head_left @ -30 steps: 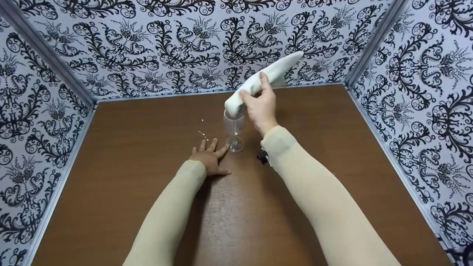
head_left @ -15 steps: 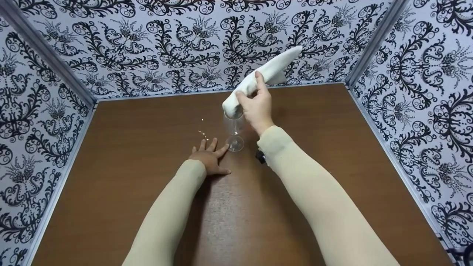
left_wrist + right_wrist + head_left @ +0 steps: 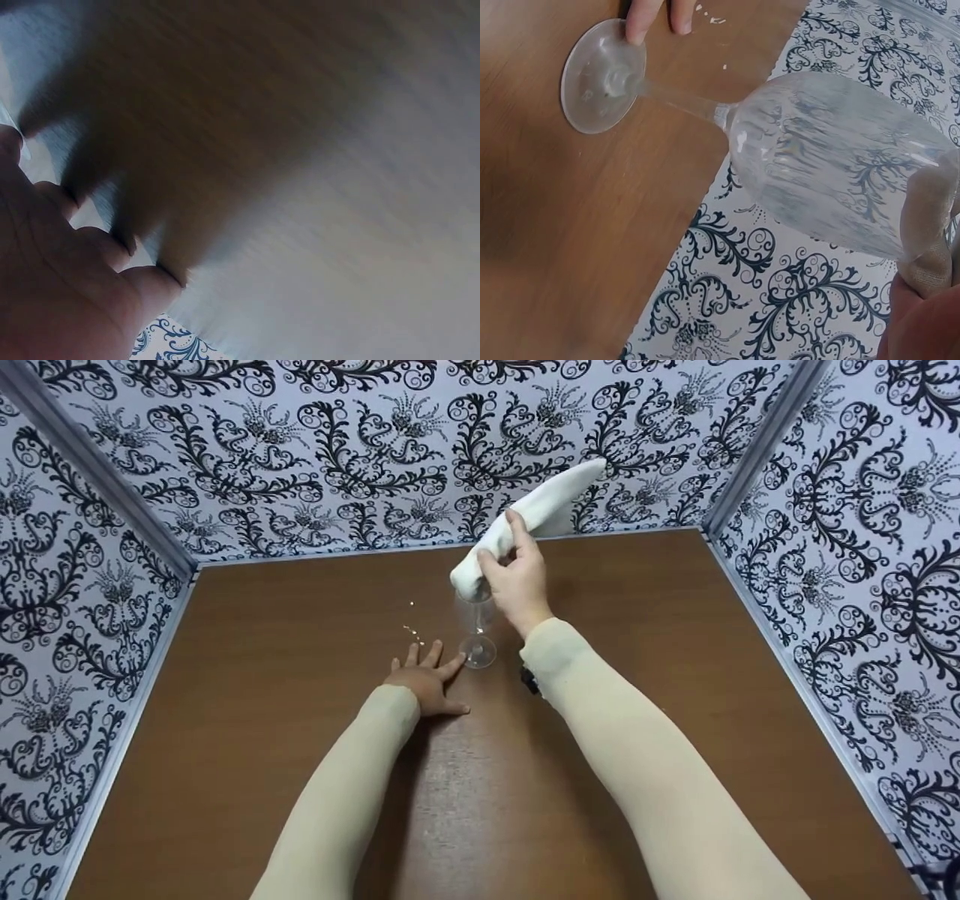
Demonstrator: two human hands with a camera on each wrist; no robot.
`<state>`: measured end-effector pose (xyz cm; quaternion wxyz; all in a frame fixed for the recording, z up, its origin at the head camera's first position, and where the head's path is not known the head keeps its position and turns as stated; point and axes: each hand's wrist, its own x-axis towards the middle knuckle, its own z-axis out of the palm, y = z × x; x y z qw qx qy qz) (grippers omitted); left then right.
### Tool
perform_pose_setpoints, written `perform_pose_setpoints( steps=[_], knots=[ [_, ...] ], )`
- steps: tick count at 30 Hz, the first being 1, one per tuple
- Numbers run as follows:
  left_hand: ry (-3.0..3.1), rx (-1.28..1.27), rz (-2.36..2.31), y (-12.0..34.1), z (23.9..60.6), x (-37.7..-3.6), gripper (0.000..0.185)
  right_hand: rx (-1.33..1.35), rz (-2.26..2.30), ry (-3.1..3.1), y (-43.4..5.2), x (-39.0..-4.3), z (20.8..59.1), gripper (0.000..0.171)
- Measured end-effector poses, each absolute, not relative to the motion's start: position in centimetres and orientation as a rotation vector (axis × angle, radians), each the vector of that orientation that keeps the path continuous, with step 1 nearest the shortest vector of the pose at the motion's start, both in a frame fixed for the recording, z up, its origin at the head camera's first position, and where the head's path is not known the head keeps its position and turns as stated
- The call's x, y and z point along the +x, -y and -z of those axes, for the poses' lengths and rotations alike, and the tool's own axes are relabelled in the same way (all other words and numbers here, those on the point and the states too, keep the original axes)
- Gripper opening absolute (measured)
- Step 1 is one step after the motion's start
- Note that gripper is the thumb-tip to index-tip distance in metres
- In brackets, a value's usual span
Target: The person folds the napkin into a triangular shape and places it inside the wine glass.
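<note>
A clear wine glass (image 3: 478, 619) stands upright on the wooden table. My left hand (image 3: 424, 684) lies palm down with fingers spread, and its index fingertip presses the edge of the glass's round foot (image 3: 600, 86). In the left wrist view, the left palm and fingertips (image 3: 150, 285) meet the table surface. Above the bowl, my right hand (image 3: 521, 585) grips a white cloth (image 3: 559, 499) between thumb and fingers. The cloth's lower end sits at the mouth of the glass and partly tucks inside the rim, as the right wrist view shows; its other end points up to the right.
Small pale bits (image 3: 412, 631) lie on the table (image 3: 285, 660) just beyond the left fingertips. Patterned black-and-white walls (image 3: 375, 457) enclose the back and both sides. A small dark device (image 3: 529, 679) is on the right wrist.
My right hand has shifted slightly left with the cloth, whose lower end now covers more of the glass's rim. The left hand and the glass stay put.
</note>
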<state>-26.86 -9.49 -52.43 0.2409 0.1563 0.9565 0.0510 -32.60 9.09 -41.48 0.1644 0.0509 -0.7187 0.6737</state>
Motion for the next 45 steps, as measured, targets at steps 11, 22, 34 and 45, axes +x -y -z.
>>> perform_pose_setpoints(
  steps=[11, 22, 34, 45],
  knots=[
    [-2.612, 0.437, -0.146, 9.5, 53.2, -27.3, 0.105, 0.18, -1.677, 2.201, -9.4, -32.4, 41.8, 0.043],
    [-2.609, 0.441, -0.158, 9.7, 54.2, -27.8, 0.108, 0.174, -1.728, 2.276, -10.7, -32.0, 42.6, 0.069],
    [-2.627, 0.441, -0.145, 9.5, 53.2, -27.2, 0.104, 0.151, -1.791, 2.335, -10.7, -31.8, 42.3, 0.081],
    [-2.61, 0.436, -0.163, 9.7, 54.2, -27.9, 0.107, 0.179, -1.793, 2.321, -10.6, -31.8, 42.4, 0.077]
  ],
)
